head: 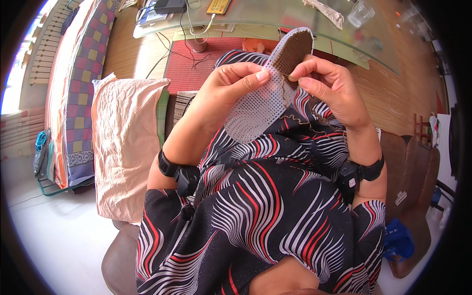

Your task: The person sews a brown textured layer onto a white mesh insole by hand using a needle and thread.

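Observation:
A white plastic mesh sole (254, 107), shaped like a slipper insole, is held above my lap. Brown yarn stitching (294, 51) covers much of its far end, while the near end is bare mesh. My left hand (239, 79) pinches the sole's left edge between thumb and fingers. At the stitched border, my right hand (324, 81) has thumb and index finger close together beside a thin strand or needle, too small to tell which. Loose brown yarn (308, 127) trails from the work over my patterned dress (250, 191).
Ahead stands a glass-topped table (258, 13) with cables, a yellow device (218, 6) and a clear plastic cup (360, 14). To the left are a pink cloth (125, 147) and a bed (79, 92). A brown leather seat (402, 173) and blue bag (398, 239) are at right.

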{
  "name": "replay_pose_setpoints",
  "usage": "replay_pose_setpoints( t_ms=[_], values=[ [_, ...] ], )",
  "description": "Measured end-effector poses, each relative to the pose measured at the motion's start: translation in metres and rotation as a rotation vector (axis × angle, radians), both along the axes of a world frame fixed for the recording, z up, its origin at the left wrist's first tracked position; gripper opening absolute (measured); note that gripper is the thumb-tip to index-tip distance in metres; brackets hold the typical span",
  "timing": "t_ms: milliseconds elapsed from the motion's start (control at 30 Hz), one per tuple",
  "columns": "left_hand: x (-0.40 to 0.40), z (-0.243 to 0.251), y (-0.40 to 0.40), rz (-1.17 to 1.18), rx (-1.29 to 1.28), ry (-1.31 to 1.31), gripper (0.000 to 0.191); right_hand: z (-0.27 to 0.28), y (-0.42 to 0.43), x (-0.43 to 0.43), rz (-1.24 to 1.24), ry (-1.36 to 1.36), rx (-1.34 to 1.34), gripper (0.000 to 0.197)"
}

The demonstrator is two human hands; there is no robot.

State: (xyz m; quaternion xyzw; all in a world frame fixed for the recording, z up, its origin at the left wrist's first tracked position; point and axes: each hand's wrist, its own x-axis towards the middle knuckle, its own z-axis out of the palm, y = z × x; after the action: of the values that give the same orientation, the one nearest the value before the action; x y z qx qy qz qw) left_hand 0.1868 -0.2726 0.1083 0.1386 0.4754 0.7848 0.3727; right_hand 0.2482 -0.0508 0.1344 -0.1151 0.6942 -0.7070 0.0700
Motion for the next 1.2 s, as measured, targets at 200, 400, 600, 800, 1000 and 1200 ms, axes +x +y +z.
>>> replay_pose_setpoints(
  t_ms=[200,400,600,800,1000,1200],
  values=[
    [0.000,-0.009,0.004,-0.015,0.020,-0.053,0.018,-0.004,0.003,0.002,-0.005,-0.037,-0.004,0.015],
    [-0.001,-0.017,0.007,-0.039,0.044,-0.198,0.019,-0.008,-0.002,0.005,-0.082,0.003,0.081,0.012],
    [0.001,-0.023,0.010,-0.059,0.047,-0.268,0.020,-0.009,-0.002,0.010,-0.133,0.030,0.202,0.009],
    [0.010,-0.016,0.017,-0.069,0.064,-0.371,0.023,-0.012,-0.002,0.016,-0.189,0.074,0.243,0.008],
    [0.011,-0.014,0.020,-0.073,0.112,-0.358,0.020,-0.012,-0.003,0.020,-0.216,0.080,0.246,0.008],
    [0.012,-0.016,0.020,-0.060,0.062,-0.341,0.018,-0.011,-0.002,0.024,-0.208,0.086,0.245,0.008]
  ],
)
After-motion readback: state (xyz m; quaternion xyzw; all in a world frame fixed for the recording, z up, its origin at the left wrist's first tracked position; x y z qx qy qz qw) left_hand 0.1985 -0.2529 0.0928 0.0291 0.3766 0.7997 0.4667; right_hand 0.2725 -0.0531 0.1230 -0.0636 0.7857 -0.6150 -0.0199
